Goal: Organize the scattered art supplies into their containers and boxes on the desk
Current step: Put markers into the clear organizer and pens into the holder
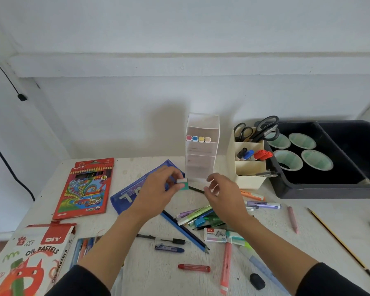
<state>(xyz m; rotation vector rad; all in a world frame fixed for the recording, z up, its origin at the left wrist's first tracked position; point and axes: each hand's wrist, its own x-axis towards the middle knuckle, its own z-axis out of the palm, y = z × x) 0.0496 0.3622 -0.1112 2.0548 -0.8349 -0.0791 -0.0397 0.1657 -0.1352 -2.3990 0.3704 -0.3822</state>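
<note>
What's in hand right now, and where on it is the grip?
The left hand pinches a small green-and-white block, likely an eraser, by its white end; the right hand holds nothing.

Head-high, forward-down, seemingly near desk (340,208)

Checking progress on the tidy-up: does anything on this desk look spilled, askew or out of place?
Yes. The white cardboard oil pastels box lies open at the near left, its pastel tray slid out. A red crayon stick lies loose near the front edge, and a heap of pens and highlighters sits unsorted mid-desk.
</note>
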